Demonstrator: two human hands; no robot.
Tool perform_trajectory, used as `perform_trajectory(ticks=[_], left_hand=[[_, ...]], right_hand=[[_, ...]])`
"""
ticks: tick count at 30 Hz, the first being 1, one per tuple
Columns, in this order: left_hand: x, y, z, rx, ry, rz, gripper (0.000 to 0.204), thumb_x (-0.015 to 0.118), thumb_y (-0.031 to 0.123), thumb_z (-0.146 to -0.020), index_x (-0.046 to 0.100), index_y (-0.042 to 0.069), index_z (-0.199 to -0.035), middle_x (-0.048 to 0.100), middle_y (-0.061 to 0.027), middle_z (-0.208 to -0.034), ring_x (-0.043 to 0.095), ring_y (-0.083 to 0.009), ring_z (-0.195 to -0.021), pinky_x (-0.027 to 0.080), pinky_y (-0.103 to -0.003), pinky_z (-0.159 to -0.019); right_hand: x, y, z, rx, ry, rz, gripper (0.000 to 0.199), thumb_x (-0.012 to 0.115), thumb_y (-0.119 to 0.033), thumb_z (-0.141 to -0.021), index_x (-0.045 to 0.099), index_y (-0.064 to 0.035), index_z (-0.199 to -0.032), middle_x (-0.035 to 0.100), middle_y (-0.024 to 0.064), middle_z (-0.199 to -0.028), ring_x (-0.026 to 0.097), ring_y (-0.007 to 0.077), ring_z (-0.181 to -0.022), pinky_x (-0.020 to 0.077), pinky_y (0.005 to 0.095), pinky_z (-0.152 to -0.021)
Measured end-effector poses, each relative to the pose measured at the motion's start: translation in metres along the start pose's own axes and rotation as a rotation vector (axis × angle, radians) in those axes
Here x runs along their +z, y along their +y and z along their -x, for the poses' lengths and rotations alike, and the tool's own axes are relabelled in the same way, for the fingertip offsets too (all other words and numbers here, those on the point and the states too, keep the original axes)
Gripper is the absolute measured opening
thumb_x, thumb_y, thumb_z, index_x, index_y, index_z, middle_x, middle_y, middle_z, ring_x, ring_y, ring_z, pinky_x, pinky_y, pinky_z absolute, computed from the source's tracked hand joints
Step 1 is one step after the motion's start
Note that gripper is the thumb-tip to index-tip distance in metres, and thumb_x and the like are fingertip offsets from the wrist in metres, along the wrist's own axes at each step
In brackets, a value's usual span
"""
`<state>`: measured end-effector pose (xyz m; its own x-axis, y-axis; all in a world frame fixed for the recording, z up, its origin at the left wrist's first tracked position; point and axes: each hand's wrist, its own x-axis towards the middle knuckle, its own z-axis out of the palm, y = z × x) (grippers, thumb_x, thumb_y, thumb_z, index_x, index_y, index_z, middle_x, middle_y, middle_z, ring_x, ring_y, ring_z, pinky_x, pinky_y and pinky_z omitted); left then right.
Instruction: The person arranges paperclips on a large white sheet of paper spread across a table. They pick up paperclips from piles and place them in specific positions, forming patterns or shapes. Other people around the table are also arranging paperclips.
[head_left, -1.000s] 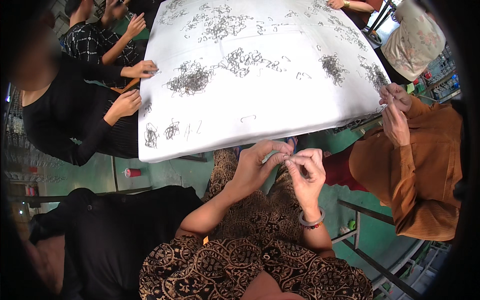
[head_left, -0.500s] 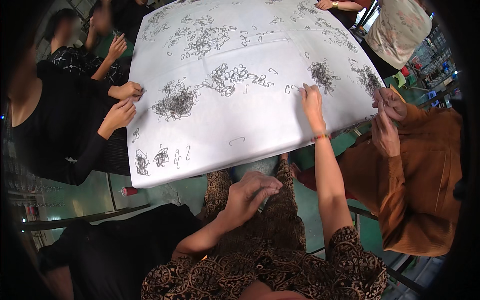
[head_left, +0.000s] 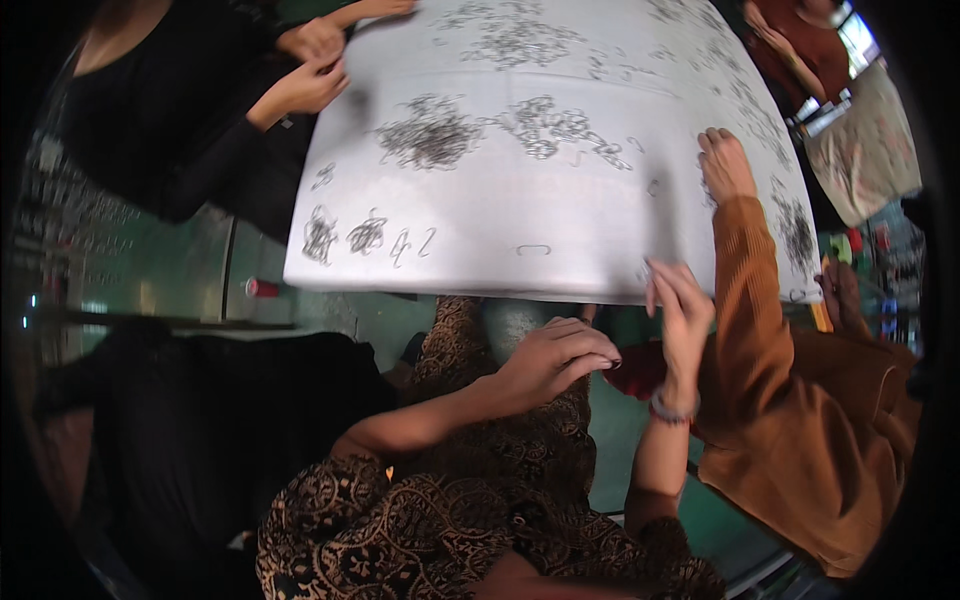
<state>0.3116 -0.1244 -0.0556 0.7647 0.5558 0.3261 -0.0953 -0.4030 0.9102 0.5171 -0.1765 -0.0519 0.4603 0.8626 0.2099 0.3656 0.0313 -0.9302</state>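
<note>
My left hand (head_left: 565,355) is over my lap, thumb and fingers pinched together; a small dark thing at the fingertips is too little to make out. My right hand (head_left: 683,305) is at the table's near edge, blurred, with what looks like a small wire hook at its fingertips. Beyond lies a white-covered table (head_left: 480,220). On it a single C-shaped hook (head_left: 533,249) sits near the front edge, and another small hook (head_left: 653,187) lies farther off. A dense pile of dark wire hooks (head_left: 432,140) and a looser pile (head_left: 555,130) lie past them.
Small hook bundles (head_left: 320,238) and a few loose hooks (head_left: 400,245) occupy the near left corner. At right, a co-worker's brown-sleeved hand (head_left: 725,165) reaches over the table. A co-worker in black (head_left: 310,85) works at the left. A red can (head_left: 262,288) stands below.
My right hand has drawn back from the hooks toward me; one hook by its fingers has left the table. The view has shifted. The brown-sleeved co-worker now reaches across.
</note>
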Motion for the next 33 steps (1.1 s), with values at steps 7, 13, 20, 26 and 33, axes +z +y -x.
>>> perform_trajectory(ticks=[7, 13, 20, 26, 33], left_hand=[[0.001, 0.005, -0.006, -0.082, 0.027, 0.165, 0.014, 0.065, 0.013, -0.086, 0.065, 0.002, -0.096, 0.067, -0.0117, -0.090, 0.064, -0.0275, -0.085, 0.049, -0.036, -0.074], [-0.001, 0.010, -0.007, 0.051, 0.047, 0.073, 0.013, 0.067, 0.014, -0.085, 0.066, 0.004, -0.093, 0.067, -0.0108, -0.088, 0.063, -0.0287, -0.085, 0.048, -0.038, -0.079], [-0.010, -0.011, 0.003, 0.001, 0.127, 0.140, 0.047, 0.068, 0.024, -0.086, 0.054, 0.007, -0.127, 0.062, -0.0128, -0.114, 0.059, -0.0278, -0.105, 0.046, -0.038, -0.091], [-0.147, -0.128, -0.040, -0.184, 0.436, -0.723, 0.013, 0.065, 0.012, -0.083, 0.071, 0.006, -0.094, 0.069, -0.0089, -0.097, 0.062, -0.0278, -0.096, 0.049, -0.037, -0.085], [-0.219, -0.185, -0.054, -0.175, 0.141, -1.191, 0.012, 0.063, 0.008, -0.082, 0.067, 0.004, -0.092, 0.061, -0.0119, -0.092, 0.057, -0.0296, -0.097, 0.049, -0.040, -0.082]], right_hand=[[-0.007, -0.090, 0.061, 0.144, -0.129, -0.188, 0.008, 0.061, 0.010, -0.085, 0.060, 0.0062, -0.091, 0.063, 0.0064, -0.078, 0.052, 0.0055, -0.057, 0.0404, 0.0187, -0.050], [0.001, -0.095, 0.057, -0.176, -0.034, 0.102, 0.006, 0.065, 0.011, -0.080, 0.063, 0.0074, -0.084, 0.065, 0.0108, -0.081, 0.055, 0.0090, -0.056, 0.0425, 0.0211, -0.050], [0.010, -0.093, 0.050, -0.190, 0.023, 0.102, 0.007, 0.063, 0.014, -0.078, 0.065, 0.0095, -0.083, 0.065, 0.0160, -0.083, 0.057, 0.0134, -0.057, 0.0457, 0.0228, -0.052], [0.025, -0.075, 0.053, -0.075, 0.039, -0.011, 0.016, 0.060, 0.015, -0.080, 0.068, 0.0106, -0.093, 0.064, 0.0150, -0.085, 0.059, 0.0136, -0.061, 0.0478, 0.0231, -0.054], [0.028, -0.063, 0.050, -0.097, -0.047, 0.019, 0.018, 0.057, 0.015, -0.083, 0.068, 0.0097, -0.096, 0.066, 0.0125, -0.084, 0.059, 0.0133, -0.062, 0.0499, 0.0227, -0.057]])
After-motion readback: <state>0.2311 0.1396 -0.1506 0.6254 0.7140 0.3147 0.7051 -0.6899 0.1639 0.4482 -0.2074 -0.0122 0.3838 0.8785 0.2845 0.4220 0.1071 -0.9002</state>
